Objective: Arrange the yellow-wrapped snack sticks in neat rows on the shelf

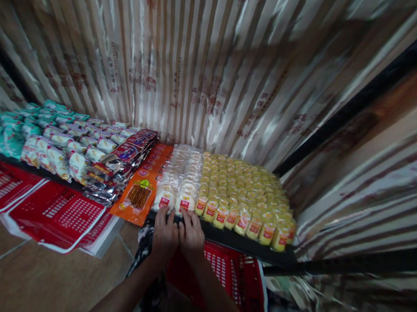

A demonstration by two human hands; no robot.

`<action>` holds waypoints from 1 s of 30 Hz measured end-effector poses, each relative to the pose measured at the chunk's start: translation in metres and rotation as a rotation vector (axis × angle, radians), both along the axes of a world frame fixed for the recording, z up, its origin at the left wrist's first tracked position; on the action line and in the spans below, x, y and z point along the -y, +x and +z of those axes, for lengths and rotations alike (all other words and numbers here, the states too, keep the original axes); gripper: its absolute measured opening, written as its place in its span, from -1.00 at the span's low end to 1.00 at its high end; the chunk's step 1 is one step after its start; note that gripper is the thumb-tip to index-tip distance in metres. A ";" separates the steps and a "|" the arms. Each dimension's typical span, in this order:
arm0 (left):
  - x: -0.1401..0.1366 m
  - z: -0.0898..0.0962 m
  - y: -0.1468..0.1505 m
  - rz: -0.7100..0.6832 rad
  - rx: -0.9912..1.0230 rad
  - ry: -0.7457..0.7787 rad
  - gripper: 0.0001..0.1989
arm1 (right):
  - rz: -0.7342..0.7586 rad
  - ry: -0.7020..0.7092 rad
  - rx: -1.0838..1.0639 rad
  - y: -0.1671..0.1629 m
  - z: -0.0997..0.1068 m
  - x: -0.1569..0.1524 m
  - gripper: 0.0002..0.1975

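Both my hands are side by side at the front edge of a dark shelf [247, 243], thumbs close together. My left hand [165, 233] has its fingers stretched forward, the tips against the lower front of a white snack packet [165, 196] with a red label. Beside it, my right hand [192, 233] reaches the same way to the neighbouring white snack packet [187, 196]. Neither packet is lifted; both stand at the front of two rows of similar packets. The undersides of my fingers are hidden.
Rows of yellow snack packets [243, 194] stand to the right. Leftward are an orange snack bag [139, 193], dark shiny packets [118, 166], white packets [77, 144] and teal packets [13, 133]. Red baskets [57, 209] sit below the shelf; a striped curtain [188, 64] hangs behind.
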State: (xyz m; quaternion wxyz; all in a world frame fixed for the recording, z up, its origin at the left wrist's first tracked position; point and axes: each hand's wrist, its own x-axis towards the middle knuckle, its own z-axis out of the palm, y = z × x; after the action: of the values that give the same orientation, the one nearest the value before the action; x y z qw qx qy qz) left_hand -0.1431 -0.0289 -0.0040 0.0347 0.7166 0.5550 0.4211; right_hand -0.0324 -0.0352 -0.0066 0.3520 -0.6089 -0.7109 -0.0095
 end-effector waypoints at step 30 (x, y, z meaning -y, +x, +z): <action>0.024 0.013 0.003 -0.025 -0.120 -0.015 -0.66 | -0.296 0.055 -0.134 0.084 0.004 0.029 -0.64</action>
State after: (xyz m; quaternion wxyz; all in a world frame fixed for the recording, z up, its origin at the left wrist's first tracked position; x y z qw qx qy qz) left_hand -0.1404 -0.0528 0.0092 0.0117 0.7471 0.5502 0.3727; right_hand 0.0518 -0.0643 -0.0024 0.4101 -0.6963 -0.5877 -0.0400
